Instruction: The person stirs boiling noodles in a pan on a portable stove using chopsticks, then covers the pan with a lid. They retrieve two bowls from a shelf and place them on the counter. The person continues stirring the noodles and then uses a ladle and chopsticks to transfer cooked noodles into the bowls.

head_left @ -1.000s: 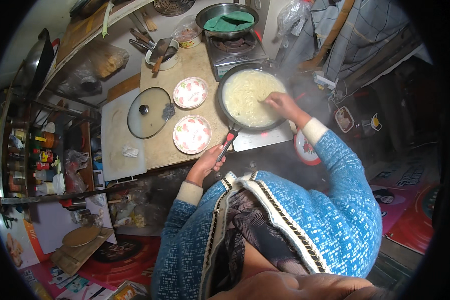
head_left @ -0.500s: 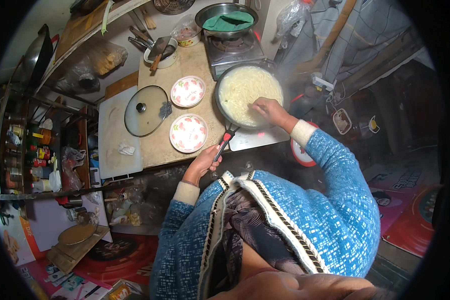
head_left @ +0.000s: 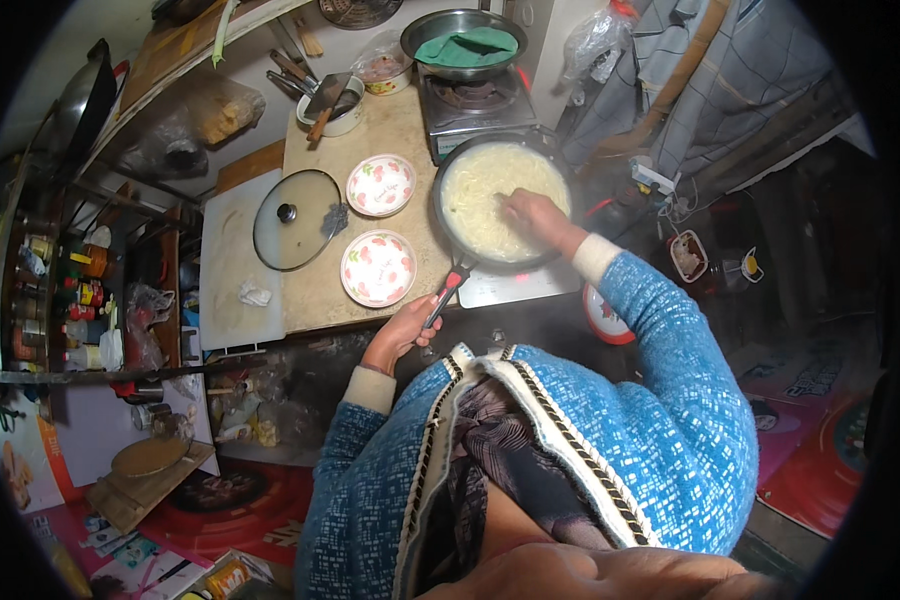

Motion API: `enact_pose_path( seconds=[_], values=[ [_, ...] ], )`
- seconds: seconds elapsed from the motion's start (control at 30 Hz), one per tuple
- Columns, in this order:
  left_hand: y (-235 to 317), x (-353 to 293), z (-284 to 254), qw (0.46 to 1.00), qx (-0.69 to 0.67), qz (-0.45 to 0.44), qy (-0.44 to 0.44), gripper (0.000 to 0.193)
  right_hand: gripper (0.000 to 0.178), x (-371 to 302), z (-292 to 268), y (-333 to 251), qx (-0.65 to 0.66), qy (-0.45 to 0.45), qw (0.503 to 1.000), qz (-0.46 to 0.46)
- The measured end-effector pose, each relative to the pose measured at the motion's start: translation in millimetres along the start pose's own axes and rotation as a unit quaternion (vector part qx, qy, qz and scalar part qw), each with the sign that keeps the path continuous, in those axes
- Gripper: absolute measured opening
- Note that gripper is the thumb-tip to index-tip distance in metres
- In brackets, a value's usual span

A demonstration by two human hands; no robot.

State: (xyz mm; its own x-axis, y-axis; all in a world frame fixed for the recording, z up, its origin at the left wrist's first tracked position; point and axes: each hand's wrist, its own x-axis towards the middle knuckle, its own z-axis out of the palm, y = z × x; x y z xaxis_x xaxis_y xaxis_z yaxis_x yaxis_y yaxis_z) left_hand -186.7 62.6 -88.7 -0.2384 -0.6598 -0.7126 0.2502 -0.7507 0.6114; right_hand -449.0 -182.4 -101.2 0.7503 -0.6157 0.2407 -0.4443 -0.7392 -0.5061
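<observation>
A dark pan full of pale noodles in whitish liquid sits on a white cooktop. My left hand is wrapped round the pan's black and red handle. Over the right part of the noodles my right hand is closed, knuckles up; whatever it grips is hidden beneath it. Two white bowls with a pink pattern, the nearer bowl and the farther bowl, stand left of the pan. A glass lid with a black knob lies left of them.
Behind the pan stands a gas stove bearing a metal basin with a green cloth. A pot with a cleaver across it is at the back. A white board and crumpled tissue lie left. Steam drifts right of the pan.
My right hand has shifted slightly over the noodles, and their surface looks stirred. My left hand keeps its hold on the handle. The whole view has shifted a little.
</observation>
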Motion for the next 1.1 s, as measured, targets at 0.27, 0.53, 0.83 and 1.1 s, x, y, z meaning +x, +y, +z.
enact_pose_path(
  seconds=[0.27, 0.53, 0.83, 1.1],
  values=[
    [1.1, -1.2, 1.4, 1.000, -0.007, -0.003, 0.002, 0.028, 0.023, 2.8, -28.3, 22.2, 0.033, 0.044, 0.995, 0.089],
    [-0.5, 1.3, -1.5, 1.000, -0.020, -0.006, -0.015, 0.026, 0.022, -33.9, -48.9, -0.6, 0.153, 0.004, 0.973, 0.172],
    [-2.5, 2.8, -3.4, 0.999, -0.031, -0.005, -0.020, 0.025, 0.024, -36.3, -20.5, -35.7, 0.063, -0.045, 0.997, 0.007],
    [-0.8, 2.0, -1.2, 1.000, -0.025, -0.008, -0.011, 0.027, 0.020, 0.1, -12.9, -7.6, -0.028, -0.039, 0.999, 0.010]
  ],
)
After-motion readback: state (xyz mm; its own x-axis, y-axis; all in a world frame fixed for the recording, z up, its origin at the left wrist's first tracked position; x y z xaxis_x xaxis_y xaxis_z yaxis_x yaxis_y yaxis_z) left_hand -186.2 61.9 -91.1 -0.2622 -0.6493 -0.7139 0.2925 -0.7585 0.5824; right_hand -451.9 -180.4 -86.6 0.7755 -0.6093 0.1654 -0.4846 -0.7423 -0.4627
